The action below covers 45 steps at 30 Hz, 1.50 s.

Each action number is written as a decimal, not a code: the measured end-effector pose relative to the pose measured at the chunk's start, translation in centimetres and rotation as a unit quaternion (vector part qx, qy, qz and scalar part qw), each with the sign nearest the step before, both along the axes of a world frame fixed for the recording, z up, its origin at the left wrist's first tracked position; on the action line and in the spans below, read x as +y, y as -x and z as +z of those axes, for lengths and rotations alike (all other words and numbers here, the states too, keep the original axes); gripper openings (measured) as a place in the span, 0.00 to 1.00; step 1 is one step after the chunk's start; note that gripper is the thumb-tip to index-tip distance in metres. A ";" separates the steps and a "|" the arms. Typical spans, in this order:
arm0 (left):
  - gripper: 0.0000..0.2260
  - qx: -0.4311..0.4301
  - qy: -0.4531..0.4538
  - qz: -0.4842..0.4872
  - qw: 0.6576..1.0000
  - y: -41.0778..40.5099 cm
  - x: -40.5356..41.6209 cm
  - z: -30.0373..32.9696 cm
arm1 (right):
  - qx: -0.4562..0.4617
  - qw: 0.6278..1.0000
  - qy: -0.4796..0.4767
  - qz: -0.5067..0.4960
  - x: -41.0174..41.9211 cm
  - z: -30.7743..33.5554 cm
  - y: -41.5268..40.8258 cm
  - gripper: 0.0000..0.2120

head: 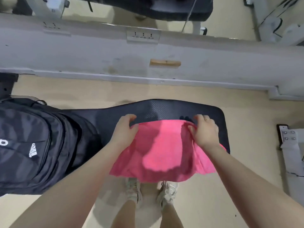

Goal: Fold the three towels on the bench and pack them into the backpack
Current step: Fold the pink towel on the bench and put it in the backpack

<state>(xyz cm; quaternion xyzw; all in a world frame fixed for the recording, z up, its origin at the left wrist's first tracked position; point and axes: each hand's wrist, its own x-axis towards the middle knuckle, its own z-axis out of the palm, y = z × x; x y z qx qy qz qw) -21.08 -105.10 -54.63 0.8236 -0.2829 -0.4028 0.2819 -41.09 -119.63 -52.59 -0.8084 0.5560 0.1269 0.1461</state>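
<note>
- Left hand (126, 127): its grip is closed on the far left corner of the bright pink terry towel (162, 150), fingers curled over the edge and thumb pinching the cloth from the near side.
- Right hand (204, 130): its grip is closed likewise on the far right corner of the same towel; a ring shows on one finger.
- Pink towel: held stretched between the two hands over the black textured padded desk (164, 109), its far edge just above the pad, its near part draping past the near edge of the desk toward the floor. Ripples along the hanging edge suggest a single loose layer, though a fold underneath cannot be ruled out.
- Black fabric backpack (32, 145) with a white logo: lies on the left part of the desk, well to the left of the towel. Whether its main compartment is open cannot be told from this view.
- Progress, as a judgement: this towel is being spread or given an early fold, and it is not yet packed. Only one towel is visible; the other two are either out of view or already inside the backpack, and the picture does not settle which.
- Remaining: finish folding the pink towel, carry it left, and place it in the backpack.
- Surroundings: pale floor, a white wall ledge (148, 51) at the far side, and the person's light shoes (166, 191) below the towel.
</note>
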 end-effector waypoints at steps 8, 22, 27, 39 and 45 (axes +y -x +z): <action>0.27 -0.133 -0.205 -0.126 0.961 -1.4 4.9 -8.9 | -0.086 0.967 -0.128 0.204 3.6 -9.4 -5.7 0.15; 0.08 -0.252 -0.157 -0.123 0.947 -3.2 4.3 -9.4 | -0.146 0.943 -0.149 0.259 7.2 -14.3 -14.6 0.09; 0.09 -0.249 -0.128 -0.058 0.958 -6.3 2.1 -8.6 | -0.214 0.946 -0.142 0.200 4.7 -13.7 -16.8 0.13; 0.20 -0.242 -0.050 -0.181 0.952 4.5 -0.2 -10.1 | -0.153 0.977 -0.094 0.118 0.5 -10.8 0.8 0.21; 0.19 -0.187 -0.039 -0.287 0.939 13.3 -4.2 -10.5 | 0.005 0.998 -0.036 0.055 -2.3 -11.0 8.3 0.20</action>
